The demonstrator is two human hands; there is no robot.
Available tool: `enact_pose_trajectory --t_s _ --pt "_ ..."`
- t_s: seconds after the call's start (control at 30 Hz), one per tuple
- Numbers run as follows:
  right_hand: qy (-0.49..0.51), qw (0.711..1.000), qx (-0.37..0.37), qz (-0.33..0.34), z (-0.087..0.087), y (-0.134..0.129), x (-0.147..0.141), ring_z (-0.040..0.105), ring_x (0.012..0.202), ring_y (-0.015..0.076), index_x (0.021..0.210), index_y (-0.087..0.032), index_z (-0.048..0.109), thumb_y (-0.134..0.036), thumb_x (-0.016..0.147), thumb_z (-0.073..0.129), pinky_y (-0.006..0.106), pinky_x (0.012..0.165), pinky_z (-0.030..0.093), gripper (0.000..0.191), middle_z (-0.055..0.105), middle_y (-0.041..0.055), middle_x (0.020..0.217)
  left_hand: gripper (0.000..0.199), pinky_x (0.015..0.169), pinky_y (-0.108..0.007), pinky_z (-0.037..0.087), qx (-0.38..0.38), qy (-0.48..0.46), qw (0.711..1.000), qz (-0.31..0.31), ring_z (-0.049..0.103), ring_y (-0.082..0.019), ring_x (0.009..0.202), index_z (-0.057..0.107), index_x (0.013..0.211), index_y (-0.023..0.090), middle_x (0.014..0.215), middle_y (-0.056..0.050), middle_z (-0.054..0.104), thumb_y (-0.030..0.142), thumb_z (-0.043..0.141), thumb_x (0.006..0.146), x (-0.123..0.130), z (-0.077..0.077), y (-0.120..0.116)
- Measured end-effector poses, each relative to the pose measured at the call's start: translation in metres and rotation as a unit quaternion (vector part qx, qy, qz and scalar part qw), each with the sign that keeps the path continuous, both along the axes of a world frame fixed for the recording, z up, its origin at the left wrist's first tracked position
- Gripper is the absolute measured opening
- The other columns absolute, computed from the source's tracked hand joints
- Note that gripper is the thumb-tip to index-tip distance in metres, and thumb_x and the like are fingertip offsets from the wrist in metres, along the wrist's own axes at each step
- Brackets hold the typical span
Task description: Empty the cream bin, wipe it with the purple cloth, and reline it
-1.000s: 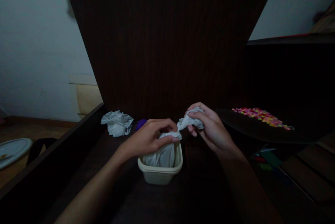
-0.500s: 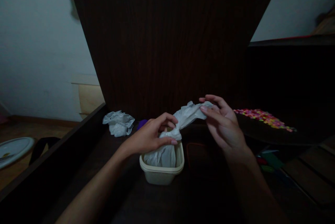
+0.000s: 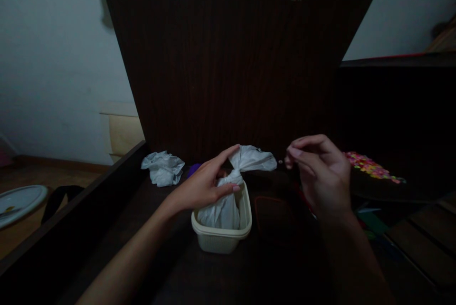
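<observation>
A white plastic bag [image 3: 223, 212], tied or twisted into a neck, sits inside a cream plastic tub [image 3: 221, 233]. My left hand [image 3: 210, 181] is closed around the bag's neck, thumb in front and fingers behind, partly hidden by the bag. The bag's loose top end [image 3: 258, 160] sticks out to the right. Off to the right of that end, my right hand [image 3: 322, 172] is raised with thumb and fingertips pressed together. It is apart from the bag, and nothing shows in its pinch.
Another crumpled white bag [image 3: 163, 168] lies at the back left, with a purple thing [image 3: 194, 168] near it. A dark rectangular object [image 3: 272, 214] is right of the tub. Small colourful pieces [image 3: 370, 166] are spread at the right. A dark raised edge [image 3: 71, 214] runs along the left.
My right hand has let go of the bag's top end and moved right, its fingers now pinched. The freed end has dropped slightly. My left hand stays at the neck.
</observation>
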State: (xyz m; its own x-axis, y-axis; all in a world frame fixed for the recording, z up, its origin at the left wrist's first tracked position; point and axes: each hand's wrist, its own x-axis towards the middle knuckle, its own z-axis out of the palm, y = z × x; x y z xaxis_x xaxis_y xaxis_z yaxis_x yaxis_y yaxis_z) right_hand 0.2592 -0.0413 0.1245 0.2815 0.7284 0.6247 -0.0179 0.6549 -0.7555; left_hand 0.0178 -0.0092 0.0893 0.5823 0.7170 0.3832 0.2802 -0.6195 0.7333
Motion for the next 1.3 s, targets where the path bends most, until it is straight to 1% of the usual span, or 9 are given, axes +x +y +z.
enact_pose_trajectory --t_s 0.07,0.13,0.27,0.5,0.77,0.93,1.0,1.13,1.3 --pt "-0.138 0.985 -0.062 0.087 0.003 -0.01 -0.004 0.056 0.053 0.0113 0.079 -0.022 0.072 -0.029 0.082 0.076 0.023 0.047 0.041 0.009 0.065 -0.0018 0.066 0.092 0.09 -0.037 0.059 0.017 -0.013 1.0 0.002 0.069 -0.024 0.107 0.023 0.163 0.033 0.161 -0.013 0.044 0.026 0.076 0.088 0.0 -0.003 0.002" --pt "-0.276 0.941 -0.134 0.145 0.001 -0.013 -0.008 0.056 0.051 0.0116 0.077 -0.019 0.072 -0.038 0.09 0.07 0.024 0.046 0.04 0.023 0.066 0.0001 0.065 0.094 0.099 -0.04 0.056 0.034 -0.034 0.999 -0.004 0.06 -0.03 0.13 0.021 0.164 0.033 0.168 -0.012 0.034 0.024 0.076 0.088 0.001 -0.005 0.003" --pt "-0.384 0.889 -0.199 0.151 -0.014 0.0 -0.016 0.054 0.045 0.0114 0.072 -0.019 0.066 -0.052 0.1 0.053 0.025 0.044 0.039 0.045 0.059 -0.001 0.056 0.097 0.1 -0.041 0.057 0.044 -0.06 0.997 -0.014 0.035 -0.036 0.153 0.018 0.164 0.033 0.171 -0.012 0.028 0.024 0.078 0.088 0.003 -0.006 0.001" --pt "-0.225 0.919 -0.264 0.187 -0.033 0.019 -0.032 0.047 0.034 0.0098 0.107 -0.023 0.053 -0.058 0.086 0.068 0.02 0.032 0.031 0.043 0.059 -0.0088 0.055 0.1 0.11 -0.048 0.053 0.028 -0.062 0.996 -0.065 0.04 -0.036 0.151 0.018 0.164 0.036 0.173 -0.01 0.023 0.021 0.08 0.086 0.009 -0.004 -0.007" --pt "-0.089 0.937 -0.272 0.202 -0.031 0.022 -0.045 0.047 0.038 0.0055 0.099 -0.024 0.049 -0.042 0.069 0.083 0.017 0.034 0.027 0.049 0.067 -0.0068 0.067 0.11 0.116 -0.051 0.048 0.042 -0.034 0.996 -0.071 0.037 -0.036 0.153 0.01 0.165 0.039 0.174 -0.008 0.019 0.013 0.08 0.083 0.01 -0.003 -0.01" --pt "-0.002 0.957 -0.236 0.167 -0.03 0.019 -0.048 0.037 0.036 0.0026 0.091 -0.025 0.047 -0.032 0.064 0.083 0.015 0.035 0.023 0.045 0.06 -0.0112 0.061 0.105 0.111 -0.049 0.054 0.027 -0.024 0.997 -0.067 0.06 -0.032 0.134 0.01 0.165 0.037 0.174 -0.012 0.017 0.014 0.076 0.086 0.008 0.0 -0.012" --pt "0.025 0.964 -0.224 0.14 -0.028 0.018 -0.047 0.036 0.037 0.0026 0.088 -0.025 0.046 -0.028 0.061 0.082 0.015 0.035 0.022 0.045 0.061 -0.0103 0.061 0.101 0.116 -0.051 0.049 0.044 -0.024 0.996 -0.071 0.053 -0.033 0.141 0.011 0.165 0.035 0.174 -0.012 0.018 0.013 0.073 0.088 0.006 0.001 -0.012" --pt "0.058 0.971 -0.213 0.094 -0.025 0.016 -0.042 0.044 0.04 0.0051 0.085 -0.025 0.045 -0.025 0.057 0.08 0.014 0.035 0.023 0.045 0.062 -0.0085 0.061 0.097 0.129 -0.054 0.03 0.092 -0.011 0.992 -0.082 0.017 -0.032 0.161 0.015 0.165 0.032 0.175 -0.009 0.016 0.011 0.071 0.088 0.003 0.003 -0.011" --pt "0.091 0.972 -0.203 0.072 -0.025 0.017 -0.034 0.047 0.041 0.0077 0.087 -0.025 0.047 -0.033 0.059 0.085 0.014 0.034 0.028 0.047 0.056 -0.0101 0.054 0.102 0.127 -0.054 0.035 0.076 -0.002 0.995 -0.067 0.024 -0.032 0.159 0.016 0.164 0.028 0.174 -0.012 0.017 0.01 0.076 0.083 0.002 0.0 -0.01"
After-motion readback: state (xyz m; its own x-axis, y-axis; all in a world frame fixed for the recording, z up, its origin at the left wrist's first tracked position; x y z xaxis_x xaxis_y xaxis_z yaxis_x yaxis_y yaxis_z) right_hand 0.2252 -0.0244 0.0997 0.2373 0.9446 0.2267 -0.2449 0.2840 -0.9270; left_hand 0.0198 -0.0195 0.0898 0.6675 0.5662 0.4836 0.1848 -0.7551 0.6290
